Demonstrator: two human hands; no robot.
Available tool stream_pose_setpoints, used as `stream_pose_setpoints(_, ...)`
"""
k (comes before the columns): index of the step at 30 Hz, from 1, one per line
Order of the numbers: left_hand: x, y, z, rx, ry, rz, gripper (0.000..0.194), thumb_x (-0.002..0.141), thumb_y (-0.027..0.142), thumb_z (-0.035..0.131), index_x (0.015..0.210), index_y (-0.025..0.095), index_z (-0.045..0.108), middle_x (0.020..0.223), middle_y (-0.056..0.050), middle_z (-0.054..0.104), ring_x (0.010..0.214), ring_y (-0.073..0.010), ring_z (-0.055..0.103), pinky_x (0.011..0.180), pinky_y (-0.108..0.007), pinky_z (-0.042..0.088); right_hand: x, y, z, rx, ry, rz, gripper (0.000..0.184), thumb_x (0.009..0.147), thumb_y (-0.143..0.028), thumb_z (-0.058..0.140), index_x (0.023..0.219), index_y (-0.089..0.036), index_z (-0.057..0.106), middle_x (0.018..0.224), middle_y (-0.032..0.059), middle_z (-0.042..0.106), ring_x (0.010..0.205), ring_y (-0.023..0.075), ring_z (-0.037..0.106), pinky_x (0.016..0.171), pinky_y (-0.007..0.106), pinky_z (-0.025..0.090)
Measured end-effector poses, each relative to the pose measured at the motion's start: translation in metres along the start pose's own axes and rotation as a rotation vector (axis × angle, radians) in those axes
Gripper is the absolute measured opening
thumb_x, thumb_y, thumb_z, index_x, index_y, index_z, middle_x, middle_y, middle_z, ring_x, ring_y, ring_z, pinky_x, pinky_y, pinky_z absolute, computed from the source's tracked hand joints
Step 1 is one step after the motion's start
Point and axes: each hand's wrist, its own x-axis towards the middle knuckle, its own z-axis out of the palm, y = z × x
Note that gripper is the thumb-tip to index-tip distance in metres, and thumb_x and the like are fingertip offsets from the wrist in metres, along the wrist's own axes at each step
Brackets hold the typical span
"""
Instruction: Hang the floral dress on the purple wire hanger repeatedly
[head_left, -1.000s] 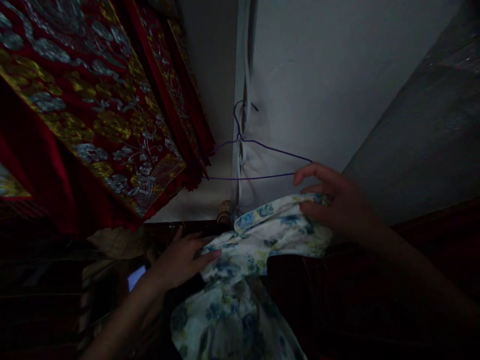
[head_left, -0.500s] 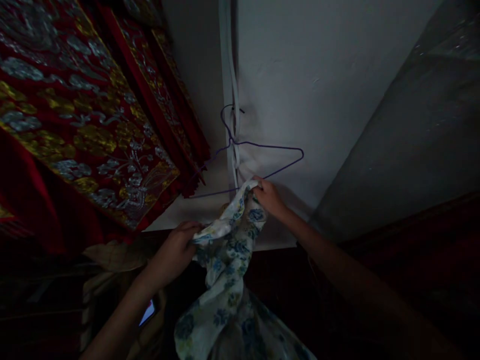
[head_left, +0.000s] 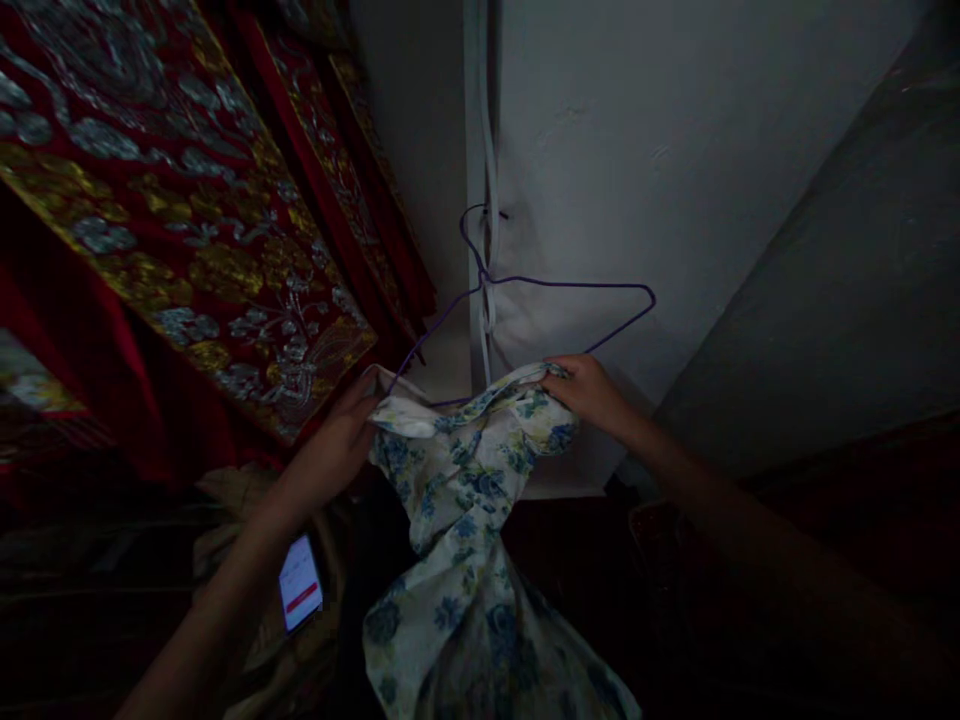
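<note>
A white dress with blue and yellow flowers [head_left: 465,480] hangs between my hands, its top edge stretched wide. My left hand [head_left: 349,430] is closed on the left end of that edge. On the other side, my right hand [head_left: 589,390] pinches the top right corner. Behind the fabric, a thin purple hanger [head_left: 566,284] hangs by its hook at the wall. The hanger's lower left part passes behind or into the dress's top edge; I cannot tell which. Its bottom bar is mostly hidden by the cloth.
Red cloth with silver and gold embroidery [head_left: 217,230] hangs at the left. White cables [head_left: 489,150] run down the pale wall [head_left: 615,180]. A phone with a lit screen [head_left: 301,585] lies low at the left, behind my left forearm. The floor area is dark.
My hands have moved apart, spreading the dress's top edge, which was bunched and slanted before. The left hand has risen to the hanger's lower left corner. More of the phone shows.
</note>
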Motion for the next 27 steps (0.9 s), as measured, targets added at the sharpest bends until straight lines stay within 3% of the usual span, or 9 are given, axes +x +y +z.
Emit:
stream_pose_setpoints(2, 0.019, 0.008, 0.0, -0.063, 0.108, 0.018, 0.046, 0.095, 0.027, 0.043, 0.135, 0.015, 0.062, 0.165, -0.014, 0.034, 0.153, -0.0295, 0.03, 0.127, -0.05, 0.022, -0.003, -0.001, 0.001, 0.04, -0.018, 0.001, 0.027, 0.074, -0.041, 0.061, 0.059, -0.019, 0.061, 0.055, -0.0026, 0.052, 0.054, 0.0129, 0.046, 0.052, 0.024, 0.034)
stream_pose_setpoints(5, 0.048, 0.024, 0.003, -0.212, 0.239, 0.021, 0.049, 0.093, 0.027, 0.043, 0.138, 0.015, 0.059, 0.147, -0.015, 0.058, 0.137, -0.0296, 0.052, 0.119, -0.05, 0.036, -0.006, -0.005, 0.01, 0.129, -0.076, 0.012, 0.027, 0.075, -0.042, 0.06, 0.063, -0.018, 0.064, 0.057, -0.0013, 0.057, 0.054, 0.0141, 0.05, 0.052, 0.025, 0.037)
stream_pose_setpoints(9, 0.077, 0.035, -0.002, -0.284, 0.13, 0.025, 0.05, 0.086, 0.021, 0.045, 0.13, 0.012, 0.066, 0.113, -0.011, 0.076, 0.101, -0.0257, 0.071, 0.101, -0.042, 0.053, -0.002, -0.011, 0.005, 0.039, -0.062, -0.043, 0.022, 0.075, -0.036, 0.058, 0.068, -0.019, 0.07, 0.064, 0.0014, 0.065, 0.06, 0.0174, 0.059, 0.057, 0.027, 0.043)
stream_pose_setpoints(11, 0.082, 0.035, -0.008, -0.224, 0.088, 0.049, 0.049, 0.084, 0.02, 0.046, 0.125, 0.011, 0.07, 0.113, -0.01, 0.076, 0.103, -0.0262, 0.07, 0.102, -0.04, 0.051, -0.002, -0.018, -0.012, -0.051, 0.057, -0.104, 0.025, 0.072, -0.027, 0.06, 0.089, -0.02, 0.077, 0.077, 0.0026, 0.071, 0.069, 0.0193, 0.064, 0.061, 0.028, 0.047)
stream_pose_setpoints(14, 0.083, 0.035, -0.018, -0.182, 0.029, 0.066, 0.046, 0.084, 0.021, 0.045, 0.121, 0.013, 0.072, 0.116, -0.008, 0.076, 0.104, -0.0259, 0.069, 0.099, -0.037, 0.052, -0.006, -0.029, -0.048, -0.135, 0.332, -0.098, 0.064, 0.067, -0.02, 0.069, 0.13, -0.018, 0.066, 0.074, 0.0027, 0.07, 0.057, 0.0181, 0.059, 0.054, 0.028, 0.043)
stream_pose_setpoints(18, 0.086, 0.04, -0.03, -0.136, -0.087, 0.073, 0.041, 0.082, 0.021, 0.046, 0.113, 0.015, 0.073, 0.107, -0.006, 0.077, 0.092, -0.0232, 0.069, 0.084, -0.031, 0.054, -0.01, -0.039, -0.084, -0.242, 0.583, -0.083, 0.091, 0.065, -0.021, 0.08, 0.15, -0.011, 0.047, 0.085, 0.009, 0.072, 0.059, 0.0174, 0.057, 0.057, 0.032, 0.042)
stream_pose_setpoints(20, 0.088, 0.041, -0.035, -0.11, -0.118, 0.09, 0.04, 0.08, 0.021, 0.046, 0.11, 0.015, 0.071, 0.103, -0.005, 0.076, 0.087, -0.0218, 0.068, 0.079, -0.029, 0.053, -0.007, -0.04, -0.095, -0.363, 0.582, -0.081, 0.088, 0.064, -0.024, 0.084, 0.146, -0.01, 0.054, 0.094, 0.0113, 0.072, 0.064, 0.0166, 0.056, 0.063, 0.032, 0.043)
stream_pose_setpoints(23, 0.09, 0.034, -0.04, -0.051, -0.082, 0.101, 0.038, 0.082, 0.022, 0.045, 0.111, 0.017, 0.069, 0.099, -0.005, 0.074, 0.084, -0.0209, 0.066, 0.077, -0.029, 0.052, -0.001, -0.04, -0.108, -0.44, 0.475, 0.0, 0.053, 0.068, -0.032, 0.085, 0.114, -0.009, 0.076, 0.076, 0.0062, 0.068, 0.059, 0.0136, 0.05, 0.06, 0.031, 0.039)
stream_pose_setpoints(27, 0.092, 0.015, -0.039, -0.055, 0.07, 0.075, 0.037, 0.09, 0.032, 0.047, 0.121, 0.019, 0.062, 0.102, -0.005, 0.071, 0.09, -0.022, 0.065, 0.078, -0.03, 0.051, -0.002, -0.047, -0.119, -0.179, 0.338, 0.091, 0.022, 0.076, -0.031, 0.08, 0.08, -0.01, 0.076, 0.065, 0.0049, 0.066, 0.056, 0.0134, 0.053, 0.056, 0.03, 0.039)
